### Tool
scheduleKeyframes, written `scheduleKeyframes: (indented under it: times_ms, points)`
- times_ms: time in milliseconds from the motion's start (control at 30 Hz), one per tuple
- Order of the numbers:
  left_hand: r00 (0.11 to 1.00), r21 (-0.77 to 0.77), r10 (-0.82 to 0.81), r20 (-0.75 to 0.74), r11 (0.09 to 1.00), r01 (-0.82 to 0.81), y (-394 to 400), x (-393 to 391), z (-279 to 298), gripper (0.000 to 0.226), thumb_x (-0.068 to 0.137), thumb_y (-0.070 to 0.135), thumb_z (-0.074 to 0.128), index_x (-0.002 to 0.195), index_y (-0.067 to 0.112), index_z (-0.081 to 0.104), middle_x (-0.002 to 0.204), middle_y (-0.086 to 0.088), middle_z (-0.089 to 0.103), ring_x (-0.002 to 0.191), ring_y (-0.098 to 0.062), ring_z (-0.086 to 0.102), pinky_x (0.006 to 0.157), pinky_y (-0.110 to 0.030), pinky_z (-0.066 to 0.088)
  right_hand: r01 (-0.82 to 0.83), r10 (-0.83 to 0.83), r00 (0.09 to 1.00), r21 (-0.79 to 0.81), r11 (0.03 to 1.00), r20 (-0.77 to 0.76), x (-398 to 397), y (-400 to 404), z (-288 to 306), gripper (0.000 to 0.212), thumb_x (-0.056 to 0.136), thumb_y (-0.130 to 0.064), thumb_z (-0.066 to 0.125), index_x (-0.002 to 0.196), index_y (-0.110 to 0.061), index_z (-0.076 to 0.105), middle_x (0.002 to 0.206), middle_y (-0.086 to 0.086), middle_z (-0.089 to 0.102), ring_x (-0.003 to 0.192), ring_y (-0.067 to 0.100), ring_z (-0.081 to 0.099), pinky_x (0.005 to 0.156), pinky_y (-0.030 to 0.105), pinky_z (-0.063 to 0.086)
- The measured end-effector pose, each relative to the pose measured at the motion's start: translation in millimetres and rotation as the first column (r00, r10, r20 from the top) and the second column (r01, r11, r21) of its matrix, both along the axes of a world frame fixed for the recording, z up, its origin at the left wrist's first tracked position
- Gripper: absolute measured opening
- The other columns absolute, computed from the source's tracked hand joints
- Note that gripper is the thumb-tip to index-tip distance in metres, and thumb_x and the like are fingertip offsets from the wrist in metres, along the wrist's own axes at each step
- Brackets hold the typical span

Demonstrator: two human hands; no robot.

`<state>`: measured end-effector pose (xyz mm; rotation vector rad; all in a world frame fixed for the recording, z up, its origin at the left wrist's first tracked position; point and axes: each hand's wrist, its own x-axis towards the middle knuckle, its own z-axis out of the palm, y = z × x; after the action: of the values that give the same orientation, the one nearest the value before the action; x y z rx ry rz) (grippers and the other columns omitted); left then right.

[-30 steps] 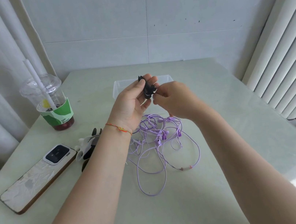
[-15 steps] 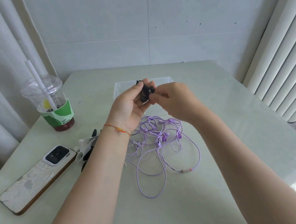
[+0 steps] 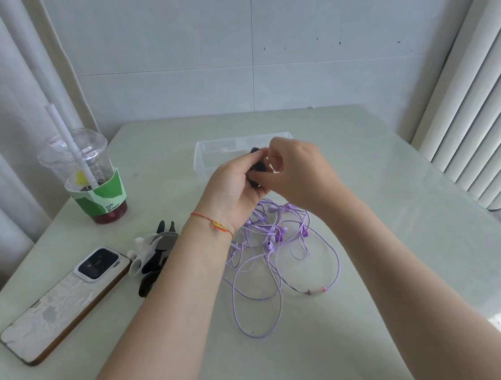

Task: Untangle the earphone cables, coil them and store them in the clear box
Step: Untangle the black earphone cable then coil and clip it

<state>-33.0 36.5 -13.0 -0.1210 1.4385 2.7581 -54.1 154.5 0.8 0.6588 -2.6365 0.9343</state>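
Hands: both raised above the bench, close together in front of the clear box.
Left hand [image 3: 232, 189]: fingers curled round a small black earphone bundle [image 3: 257, 169], thumb up against it; a thin red-orange string bracelet [image 3: 213, 224] sits on the wrist.
Right hand [image 3: 300, 172]: fingers bent inward, pinching at the same black bundle from the right side; which part it pinches is hidden between the two hands.
Black bundle: mostly covered by the fingers, only a dark knot shows between the hands.
Purple earphone cables [image 3: 271, 251]: a loose tangle lying on the bench just below and nearer than the hands, loops spilling toward the viewer, several purple earbuds in the heap, one small pale inline piece on the right loop.
Clear box [image 3: 205, 156]: open-topped, standing on the bench just behind the hands; its near part is hidden, and I cannot tell what lies inside.
Clips [image 3: 153, 263]: a small pile of black, white and grey pieces on the bench, left of the left forearm.
Phone [image 3: 64, 304]: lying back up, left of the clips, camera end toward them.
Drink cup [image 3: 91, 177]: clear plastic, domed lid, white straw, green sleeve, a little dark red drink at the bottom; far left of the bench.
Bench [image 3: 395, 233]: pale green, glossy.
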Motion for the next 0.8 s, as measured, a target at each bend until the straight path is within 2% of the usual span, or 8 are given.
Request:
scheduleKeyframes:
  times_ms: [133, 200, 300, 367, 433, 500, 600, 800]
  points:
    - [0.993, 0.008, 0.051, 0.106, 0.999, -0.052, 5.0, -2.5, -2.9, 0.037, 0.103, 0.020, 0.042, 0.071, 0.010, 0.058, 0.055, 0.002, 0.047, 0.050, -0.010, 0.047, 0.053, -0.020, 0.044, -0.082, 0.081, 0.989, 0.005, 0.997, 0.120, 0.9, 0.3, 2.3, 0.047, 0.074, -0.038, 0.076, 0.063, -0.018, 0.035, 0.061, -0.007, 0.043, 0.057, 0.013, 0.037, 0.053, 0.029, 0.032]
    - [0.980, 0.024, 0.074, 0.184, 0.997, -0.080, 1.1, -3.0, -4.0, 0.039, 0.102, 0.029, 0.044, 0.067, 0.014, 0.051, 0.047, 0.006, 0.036, 0.039, -0.008, 0.036, 0.040, -0.016, 0.033, -0.119, 0.117, 0.973, 0.001, 0.993, 0.199, 1.1, 4.3, 6.3, 0.046, 0.074, -0.039, 0.078, 0.064, -0.017, 0.039, 0.058, -0.007, 0.043, 0.053, 0.011, 0.039, 0.049, 0.024, 0.031]
    - [0.976, 0.038, 0.066, 0.209, 0.996, -0.076, -6.9, -2.7, -4.2, 0.043, 0.101, 0.038, 0.044, 0.063, 0.019, 0.043, 0.042, 0.008, 0.026, 0.034, -0.006, 0.025, 0.033, -0.017, 0.015, -0.092, 0.131, 0.948, -0.143, 0.985, 0.289, -1.1, 11.2, 11.3, 0.031, 0.087, -0.038, 0.066, 0.076, -0.013, 0.053, 0.059, -0.003, 0.054, 0.047, 0.012, 0.050, 0.048, 0.019, 0.041]
    - [0.982, 0.053, 0.021, 0.186, 0.998, -0.031, -8.9, -2.3, -3.1, 0.045, 0.101, 0.040, 0.042, 0.061, 0.019, 0.041, 0.041, 0.009, 0.025, 0.034, -0.006, 0.025, 0.033, -0.017, 0.013, -0.063, 0.169, 0.907, -0.271, 0.961, 0.386, -2.0, 12.2, 13.0, 0.029, 0.096, -0.034, 0.053, 0.092, -0.006, 0.060, 0.073, 0.003, 0.061, 0.051, 0.017, 0.056, 0.054, 0.028, 0.050]
    - [0.988, 0.061, -0.033, 0.154, 0.998, 0.023, -8.4, -1.7, -1.3, 0.044, 0.101, 0.040, 0.041, 0.062, 0.019, 0.040, 0.041, 0.009, 0.025, 0.034, -0.005, 0.026, 0.032, -0.017, 0.013, -0.100, 0.259, 0.854, -0.345, 0.933, 0.451, -1.4, 9.3, 11.9, 0.029, 0.099, -0.030, 0.049, 0.098, -0.005, 0.063, 0.081, 0.007, 0.063, 0.057, 0.020, 0.060, 0.055, 0.033, 0.053]
    - [0.990, 0.038, -0.024, 0.140, 0.999, 0.019, -8.1, -2.3, 0.1, 0.044, 0.101, 0.038, 0.041, 0.062, 0.019, 0.039, 0.041, 0.008, 0.026, 0.034, -0.005, 0.026, 0.032, -0.017, 0.013, -0.117, 0.283, 0.858, -0.373, 0.920, 0.428, -0.4, 5.0, 9.5, 0.019, 0.097, -0.022, 0.053, 0.092, -0.009, 0.066, 0.076, 0.010, 0.065, 0.060, 0.025, 0.063, 0.061, 0.039, 0.056]
    - [0.985, -0.039, 0.091, 0.146, 0.996, -0.086, -7.4, -4.0, -0.7, 0.044, 0.100, 0.034, 0.044, 0.059, 0.018, 0.040, 0.043, 0.007, 0.026, 0.035, -0.007, 0.026, 0.032, -0.017, 0.016, -0.067, 0.230, 0.897, -0.397, 0.915, 0.378, -0.8, -1.2, 5.5, 0.012, 0.092, -0.014, 0.058, 0.083, -0.012, 0.066, 0.071, 0.016, 0.068, 0.060, 0.028, 0.064, 0.071, 0.046, 0.057]
    - [0.946, -0.118, 0.278, 0.167, 0.958, -0.260, -7.0, -8.2, -10.3, 0.039, 0.092, 0.025, 0.051, 0.055, 0.017, 0.042, 0.047, 0.005, 0.026, 0.037, -0.010, 0.023, 0.037, -0.015, 0.015, -0.032, 0.186, 0.914, -0.393, 0.919, 0.361, 6.0, -11.9, -2.0, 0.011, 0.090, -0.011, 0.059, 0.081, -0.012, 0.066, 0.059, 0.004, 0.065, 0.049, 0.015, 0.061, 0.060, 0.029, 0.056]
